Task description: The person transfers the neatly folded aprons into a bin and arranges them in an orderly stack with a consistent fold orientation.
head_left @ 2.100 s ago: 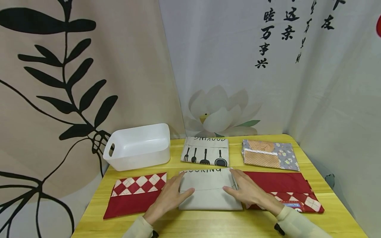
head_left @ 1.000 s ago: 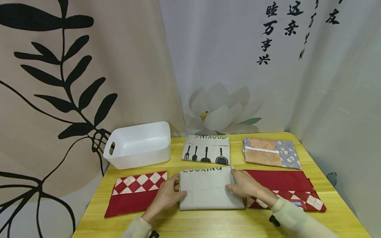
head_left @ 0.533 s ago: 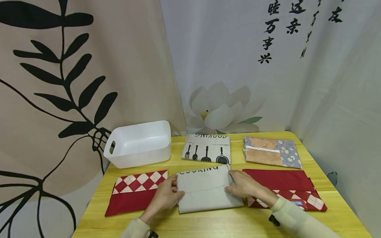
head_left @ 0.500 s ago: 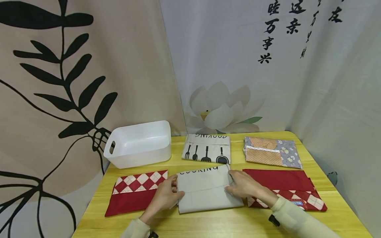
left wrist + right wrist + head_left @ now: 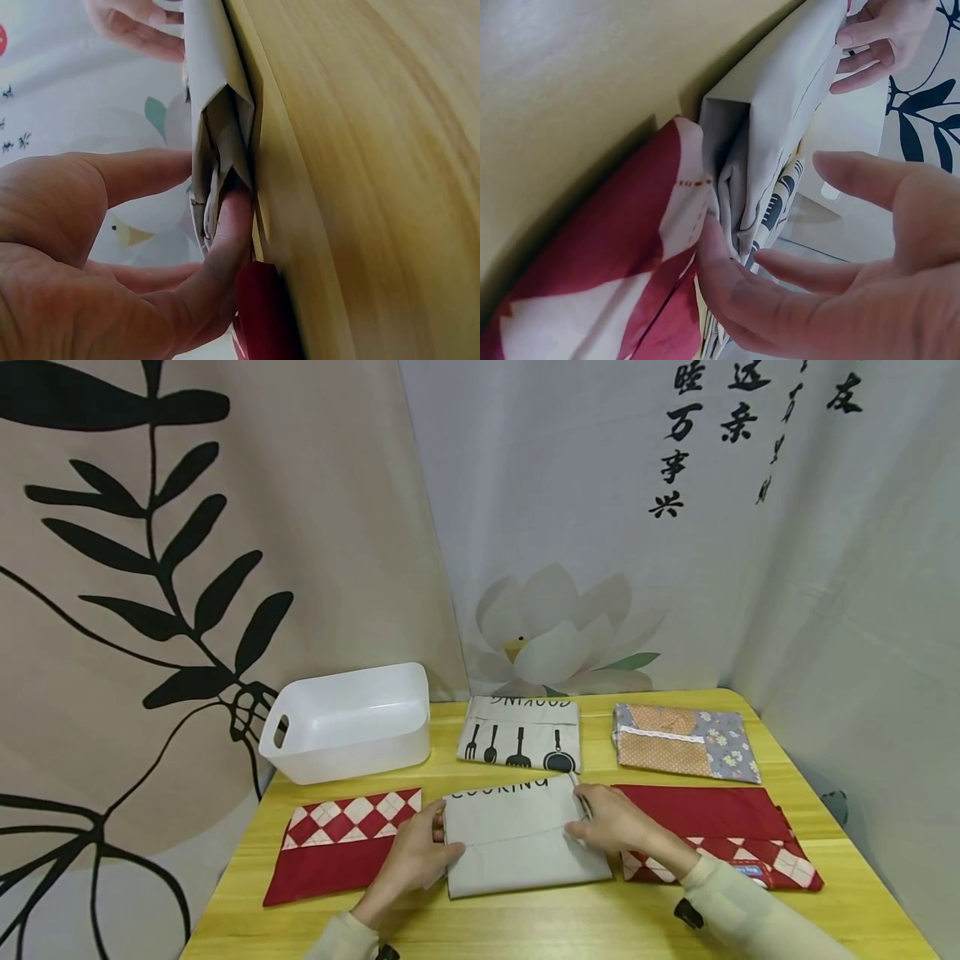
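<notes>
Fingers of left hand and right hand grasp folded COOKING-print cloth by opposite edges, probably for positioning; next move calls for even support.

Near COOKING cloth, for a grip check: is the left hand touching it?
Touching: the left wrist view shows the left hand with a fingertip against the cloth.

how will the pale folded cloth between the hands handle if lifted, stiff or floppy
The pale folded cloth will probably sag, since its inner layers look crumpled. It could unfold if pinched only on top, as its sides gape open. Its flat shape seems unlikely to roll.
</notes>
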Action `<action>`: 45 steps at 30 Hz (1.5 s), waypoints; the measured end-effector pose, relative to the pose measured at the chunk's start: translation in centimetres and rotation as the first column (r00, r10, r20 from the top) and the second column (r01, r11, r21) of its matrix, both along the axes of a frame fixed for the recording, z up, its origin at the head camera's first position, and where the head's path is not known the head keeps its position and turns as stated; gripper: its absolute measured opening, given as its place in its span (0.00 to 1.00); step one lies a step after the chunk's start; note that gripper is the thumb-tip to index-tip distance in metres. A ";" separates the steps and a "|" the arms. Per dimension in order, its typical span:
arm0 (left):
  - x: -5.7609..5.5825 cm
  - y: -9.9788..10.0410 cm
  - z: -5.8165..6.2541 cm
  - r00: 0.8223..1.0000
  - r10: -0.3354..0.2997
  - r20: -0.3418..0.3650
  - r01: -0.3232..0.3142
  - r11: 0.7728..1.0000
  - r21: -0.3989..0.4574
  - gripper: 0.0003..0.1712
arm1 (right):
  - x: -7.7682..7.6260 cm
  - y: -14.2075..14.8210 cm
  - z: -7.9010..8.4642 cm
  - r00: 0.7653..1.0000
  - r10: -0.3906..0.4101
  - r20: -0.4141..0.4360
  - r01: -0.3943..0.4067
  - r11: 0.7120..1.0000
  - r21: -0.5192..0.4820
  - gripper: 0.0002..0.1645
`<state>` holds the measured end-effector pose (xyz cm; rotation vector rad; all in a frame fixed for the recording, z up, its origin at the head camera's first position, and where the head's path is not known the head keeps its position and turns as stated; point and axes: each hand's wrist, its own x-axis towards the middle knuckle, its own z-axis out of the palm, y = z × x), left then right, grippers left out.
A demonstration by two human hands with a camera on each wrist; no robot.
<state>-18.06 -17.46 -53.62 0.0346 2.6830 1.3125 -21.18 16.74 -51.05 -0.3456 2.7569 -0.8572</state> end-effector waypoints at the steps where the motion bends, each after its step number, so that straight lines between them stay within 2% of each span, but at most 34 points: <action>1: 0.0 0.0 0.0 1.000 -0.003 -0.007 0.003 1.000 0.000 0.50 | -0.1 0.0 -0.1 1.000 -0.006 0.002 0.006 1.000 -0.003 0.43; 7: 0.0 0.1 0.0 1.000 0.005 -0.023 -0.005 1.000 0.012 0.50 | -0.3 0.2 0.0 0.998 -0.055 0.028 0.057 0.995 -0.078 0.40; 13: 0.1 0.4 -0.1 1.000 0.016 -0.018 -0.015 0.999 0.048 0.51 | -0.5 0.5 -0.2 0.991 -0.101 0.083 0.115 0.975 -0.191 0.39; 24: -0.2 0.0 -0.7 1.000 0.008 0.018 -0.010 0.989 0.144 0.51 | -0.9 1.3 -1.3 0.967 -0.141 0.215 0.213 0.907 -0.364 0.41; 31: -0.2 -0.2 -0.9 0.998 0.009 0.067 -0.026 0.969 0.247 0.49 | -0.8 1.5 -1.7 0.973 -0.172 0.155 0.217 0.911 -0.350 0.36; 36: -0.1 0.0 -0.9 0.998 0.013 0.064 -0.031 0.956 0.292 0.46 | -0.8 1.6 -1.8 0.973 -0.182 0.142 0.221 0.907 -0.357 0.32; 45: -0.2 0.3 -0.7 0.998 0.018 0.052 -0.033 0.952 0.306 0.43 | -0.9 1.9 -2.0 0.972 -0.195 0.133 0.231 0.900 -0.368 0.31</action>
